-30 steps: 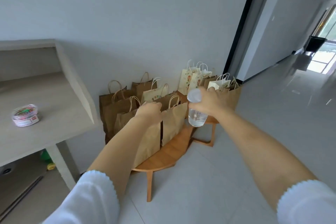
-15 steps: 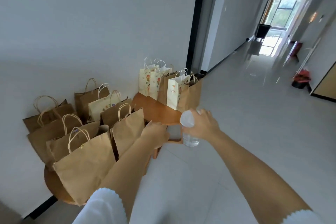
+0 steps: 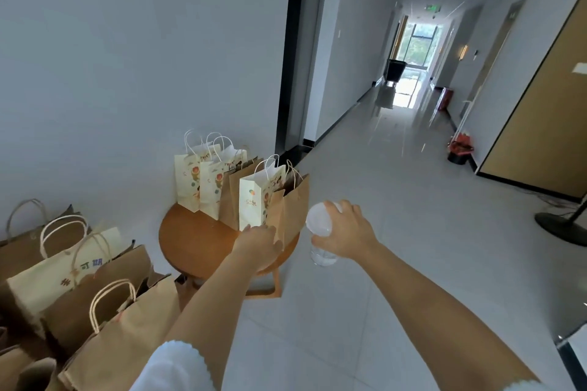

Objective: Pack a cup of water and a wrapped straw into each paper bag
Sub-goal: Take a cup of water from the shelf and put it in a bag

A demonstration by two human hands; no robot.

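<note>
- Since half a second ago both hands have travelled from the front cluster of bags to the far group, and the view has swung right, down the corridor.
- Left hand [image 3: 259,240] now touches the lower edge of a brown paper bag [image 3: 293,206] at the near end of that group; its fingers seem to pinch the paper, though they are partly hidden.
- Right hand [image 3: 344,232] is curled round a clear lidded cup of water [image 3: 319,232], held in the air just right of that brown bag, over the floor and beside the rim of the round wooden counter [image 3: 193,241].
- White printed bag [image 3: 252,200] stands just left of the brown one, with more printed bags [image 3: 203,182] behind it against the wall.
- Nearer the camera, bottom left, other brown bags [image 3: 120,340] stand crowded together.
- No wrapped straw can be made out.
</note>
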